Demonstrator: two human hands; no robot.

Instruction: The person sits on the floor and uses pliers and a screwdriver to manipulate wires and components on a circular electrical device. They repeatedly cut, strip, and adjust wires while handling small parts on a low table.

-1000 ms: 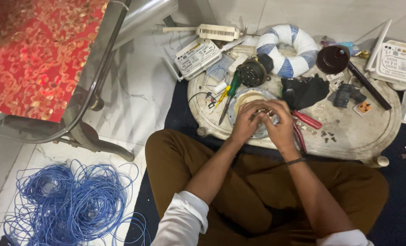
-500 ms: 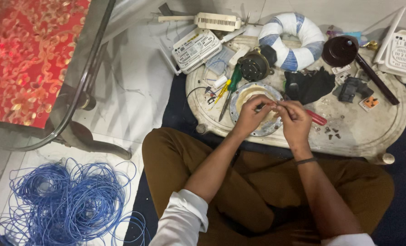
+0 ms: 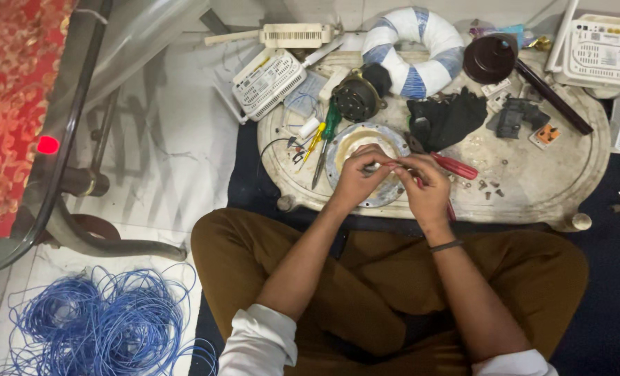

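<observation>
My left hand (image 3: pixel 355 179) and my right hand (image 3: pixel 427 189) meet fingertip to fingertip above a round metal plate (image 3: pixel 343 141) on a low oval stone table (image 3: pixel 533 188). Both pinch a small thin piece (image 3: pixel 388 166) between them; it is too small to identify. Red-handled pliers (image 3: pixel 457 167) lie on the table just beyond and under my right hand. My right wrist carries a dark band. I sit cross-legged in brown trousers, with my knees against the table's near edge.
On the table lie a green-handled screwdriver (image 3: pixel 331 127), a yellow-handled one (image 3: pixel 314 143), a dark motor (image 3: pixel 355 101), a blue-and-white ring (image 3: pixel 411 49), a black cloth (image 3: pixel 446 120) and loose screws. White ventilated boxes (image 3: pixel 268 80) sit behind. Tangled blue wire (image 3: pixel 94 327) lies bottom left by a glass table (image 3: pixel 38 202).
My hands have stayed together over the metal plate, with the fingers shifting slightly on the small piece. The view has drifted a little; nothing on the table has moved.
</observation>
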